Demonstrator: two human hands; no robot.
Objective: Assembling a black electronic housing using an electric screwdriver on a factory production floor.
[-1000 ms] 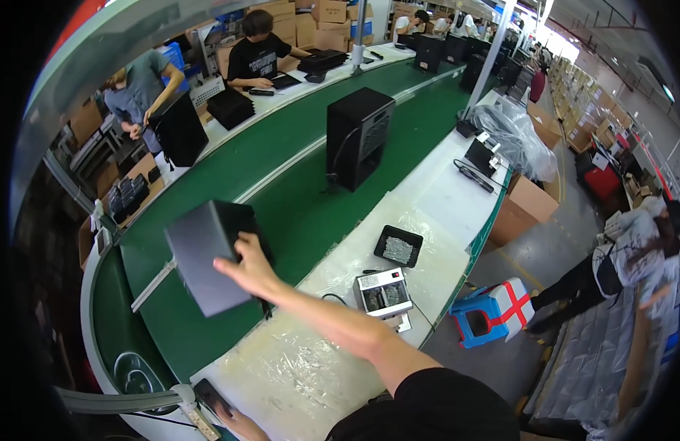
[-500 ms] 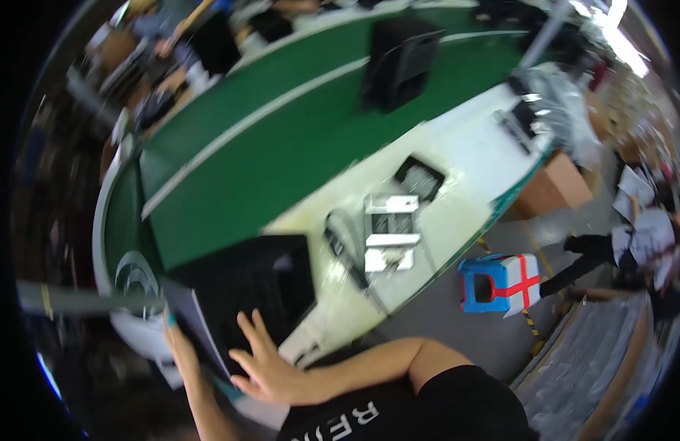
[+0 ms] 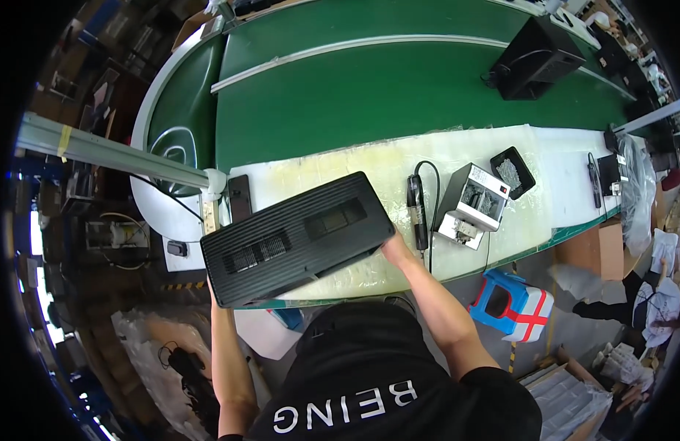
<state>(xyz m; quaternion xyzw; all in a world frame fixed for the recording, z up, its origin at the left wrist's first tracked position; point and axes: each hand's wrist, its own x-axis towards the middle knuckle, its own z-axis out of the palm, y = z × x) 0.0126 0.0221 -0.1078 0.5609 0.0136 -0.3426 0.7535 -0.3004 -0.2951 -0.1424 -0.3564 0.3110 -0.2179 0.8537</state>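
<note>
A black case is hanging between the two hands over the near edge of the padded worktop, lying aslant with its right end farther out than its left. Its ribbed face with two vent panels is facing up. The right hand is gripping the case's right end, near the lower corner, its fingers partly hidden behind it. The left hand is pressing at the left end, mostly hidden behind the near corner; the case is being clamped between the two, with its bulk spanning the gap

Just beyond the case's left part, a dark phone is lying on the worktop. To the right, a power screwdriver is lying with its cord looping beside a white and dark screw feeder. Just beyond the feeder, a black tray is holding small screws. Farther out, a green conveyor belt is running across, and another black case with a cord is standing on its far right part. Near right, a blue and white stool is standing on the floor
</note>
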